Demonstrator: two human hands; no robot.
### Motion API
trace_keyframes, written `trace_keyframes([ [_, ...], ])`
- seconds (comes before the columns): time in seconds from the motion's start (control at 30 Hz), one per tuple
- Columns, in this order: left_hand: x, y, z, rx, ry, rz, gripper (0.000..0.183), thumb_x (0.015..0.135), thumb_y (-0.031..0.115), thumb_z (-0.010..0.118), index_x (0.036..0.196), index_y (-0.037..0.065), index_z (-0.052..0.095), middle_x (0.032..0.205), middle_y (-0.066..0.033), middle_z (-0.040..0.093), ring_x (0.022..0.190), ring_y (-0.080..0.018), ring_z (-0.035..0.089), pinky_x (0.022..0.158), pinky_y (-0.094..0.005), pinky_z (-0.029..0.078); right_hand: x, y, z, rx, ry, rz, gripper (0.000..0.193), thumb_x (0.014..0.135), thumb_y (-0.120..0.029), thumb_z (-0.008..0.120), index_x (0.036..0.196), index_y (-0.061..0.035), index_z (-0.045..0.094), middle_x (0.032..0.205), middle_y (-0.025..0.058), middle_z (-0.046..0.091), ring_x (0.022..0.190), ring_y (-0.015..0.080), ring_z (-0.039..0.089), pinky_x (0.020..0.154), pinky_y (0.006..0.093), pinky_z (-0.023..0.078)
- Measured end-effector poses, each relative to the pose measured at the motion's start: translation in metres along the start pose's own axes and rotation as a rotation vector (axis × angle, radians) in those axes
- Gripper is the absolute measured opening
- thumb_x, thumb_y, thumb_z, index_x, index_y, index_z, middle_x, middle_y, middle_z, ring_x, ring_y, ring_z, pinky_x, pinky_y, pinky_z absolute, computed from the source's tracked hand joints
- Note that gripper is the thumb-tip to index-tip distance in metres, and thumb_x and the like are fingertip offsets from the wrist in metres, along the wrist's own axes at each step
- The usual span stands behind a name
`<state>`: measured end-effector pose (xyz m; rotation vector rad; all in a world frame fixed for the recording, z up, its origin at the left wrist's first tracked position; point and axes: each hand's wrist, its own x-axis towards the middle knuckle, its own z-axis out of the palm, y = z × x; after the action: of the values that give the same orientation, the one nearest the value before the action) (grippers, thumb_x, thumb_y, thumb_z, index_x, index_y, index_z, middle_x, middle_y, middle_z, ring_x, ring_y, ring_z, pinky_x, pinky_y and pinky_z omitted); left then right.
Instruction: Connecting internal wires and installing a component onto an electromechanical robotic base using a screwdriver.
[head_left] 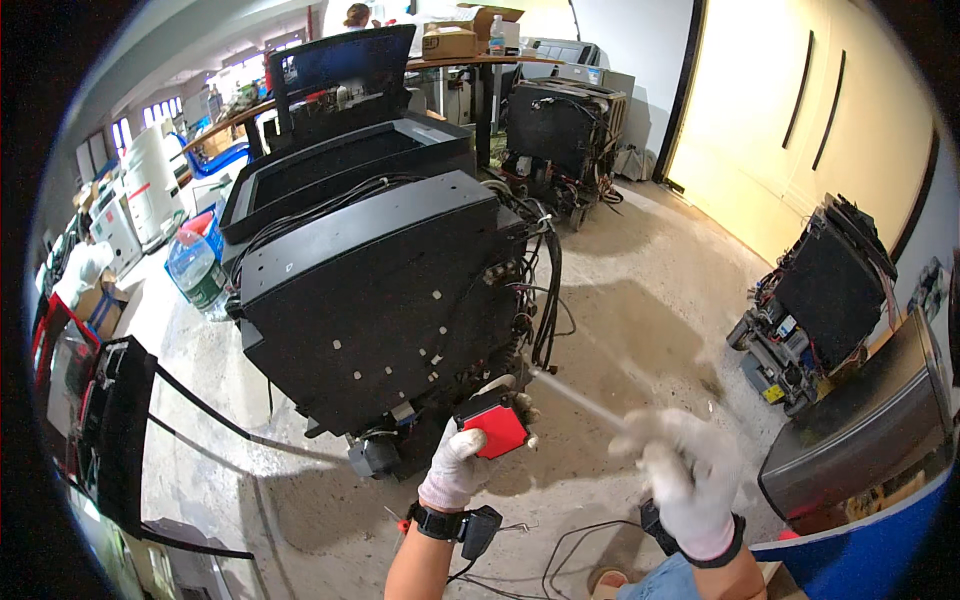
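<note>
Found nearest: a white-gloved left hand [462, 462] and right hand [692, 470]. Seen in the left: a red-and-black block [498, 432], gripped between thumb and fingers, red side toward the camera, held just in front of the lower right part of a black machine chassis [380, 315]. Seen in the right, blurred: fingers curled about the near end of a long, thin rod-shaped tool [582, 398], pointed toward that same lower right edge; cannot tell whether in contact there. Noted below, on the concrete floor [330, 530]: thin black cable [590, 527]. Recorded at left: a black framed panel [112, 420] and, farther off, a large clear water bottle [200, 278]. Recorded at right: a dark glossy panel [850, 435], then a second chassis [825, 300]. Logged farther back: pale yellow doors [760, 110], a third chassis [550, 130], and a desk [520, 59] bearing a cardboard box [450, 43] and a plastic bottle [497, 36]. Observed last, beyond the desk: a person [357, 16], partly hidden.
</note>
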<state>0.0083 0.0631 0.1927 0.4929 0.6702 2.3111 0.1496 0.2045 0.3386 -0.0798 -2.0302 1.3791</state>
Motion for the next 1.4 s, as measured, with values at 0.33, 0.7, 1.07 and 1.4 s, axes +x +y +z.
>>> trace_keyframes([
  [0.33,-0.001,0.019,0.019,0.192,0.102,0.134,0.077,0.060,0.029,0.071,0.120,-0.006,0.038,0.102,-0.0204,0.055,0.089,-0.0299,0.058,0.065,-0.0358,0.055,-0.006,0.008,0.025,-0.325,-0.133,-0.346,0.021,0.068,0.000,0.061,0.089,0.0011,0.061,0.065,0.0097,0.061,0.051,0.0208,0.059,0.045,0.0281,0.045],
  [0.7,-0.001,0.018,0.005,0.126,0.095,0.120,0.081,0.057,0.027,0.071,0.121,-0.007,0.036,0.101,-0.0220,0.054,0.089,-0.0324,0.058,0.063,-0.0374,0.056,-0.008,0.016,0.027,-0.271,-0.222,-0.331,0.028,0.064,0.002,0.062,0.092,-0.0008,0.060,0.064,0.0096,0.058,0.049,0.0226,0.055,0.043,0.0303,0.043],
  [1.07,-0.001,0.019,0.009,0.200,0.101,0.176,0.081,0.055,0.031,0.074,0.121,-0.004,0.039,0.101,-0.0185,0.055,0.089,-0.0293,0.058,0.071,-0.0367,0.052,-0.008,0.013,0.028,-0.310,-0.267,-0.339,0.032,0.063,0.002,0.063,0.094,-0.0009,0.059,0.064,0.0091,0.058,0.051,0.0231,0.055,0.044,0.0305,0.043],
  [1.4,0.000,0.011,0.003,0.241,0.094,0.263,0.080,0.058,0.029,0.075,0.122,-0.001,0.038,0.106,-0.0159,0.052,0.096,-0.0301,0.055,0.076,-0.0386,0.051,-0.013,0.017,0.025,-0.154,-0.207,-0.091,0.026,0.069,0.002,0.061,0.095,-0.0004,0.061,0.069,0.0110,0.061,0.052,0.0213,0.057,0.045,0.0285,0.044],
])
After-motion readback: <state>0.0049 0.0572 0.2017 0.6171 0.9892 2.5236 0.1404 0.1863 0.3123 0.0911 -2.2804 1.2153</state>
